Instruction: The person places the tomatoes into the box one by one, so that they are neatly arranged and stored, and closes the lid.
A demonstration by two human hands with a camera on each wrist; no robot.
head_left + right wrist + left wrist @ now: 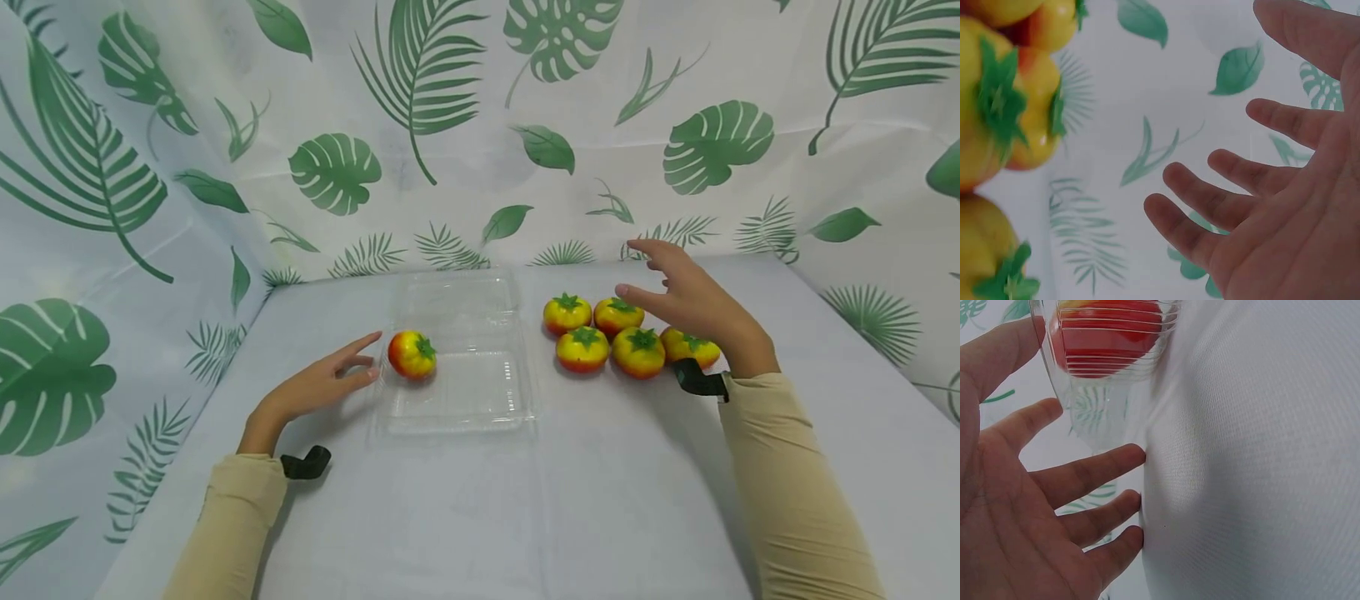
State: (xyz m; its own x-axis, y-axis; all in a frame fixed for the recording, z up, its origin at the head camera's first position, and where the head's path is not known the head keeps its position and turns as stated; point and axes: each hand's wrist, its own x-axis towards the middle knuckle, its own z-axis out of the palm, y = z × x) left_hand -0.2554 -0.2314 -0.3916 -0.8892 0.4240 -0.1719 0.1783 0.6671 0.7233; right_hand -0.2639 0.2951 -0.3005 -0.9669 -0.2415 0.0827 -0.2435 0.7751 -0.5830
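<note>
White tablecloth (457,508) lies below your spread left hand (311,388) and spread right hand (690,298). Nudging the box (468,390) could roll its fruit (408,356).

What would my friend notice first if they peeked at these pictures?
Probably the five round, yellow-and-red fruits with green leafy tops, bunched on the white table near the bare right hand. Then one matching fruit, tipped on its side at the left of an open, clear plastic box, by the left hand.

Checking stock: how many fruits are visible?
6: one fruit in the clear container; near the right hand, two rear fruits and three front fruits. More may be hidden.
</note>
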